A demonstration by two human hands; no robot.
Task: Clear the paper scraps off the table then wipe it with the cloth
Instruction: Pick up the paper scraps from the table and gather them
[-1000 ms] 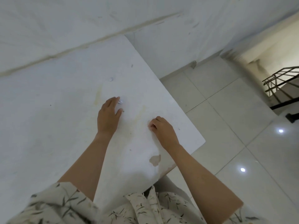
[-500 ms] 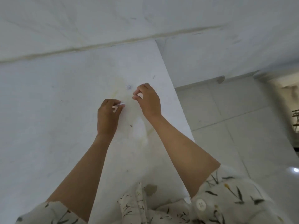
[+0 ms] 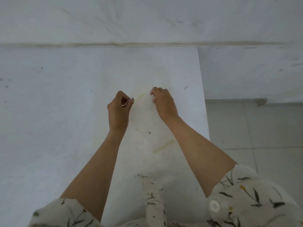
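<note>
Head view: a white worktop (image 3: 65, 128) fills most of the frame from 9 o'clock to the centre, its far edge meeting a pale wall (image 3: 147, 18) at 12 o'clock and its right edge dropping to a tiled floor (image 3: 262, 128) at 3 o'clock. The surface carries faint yellowish streaks (image 3: 163, 145) near the centre and a few small dark specks (image 3: 185, 87) toward 1 o'clock. Two bare forearms reach in from 6 o'clock, out of cream sleeves (image 3: 246, 199) with a leaf print.

The left hand (image 3: 118, 110), just left of centre, is curled, thumb and fingers pinching small white paper scraps (image 3: 127, 102) that show at its fingertips. The right hand (image 3: 164, 104), just right of centre and near the left one, has its fingers bent down with the tips touching the worktop; whether it holds a scrap beneath them cannot be told. The two hands are apart, with a yellowish streak between them.
</note>
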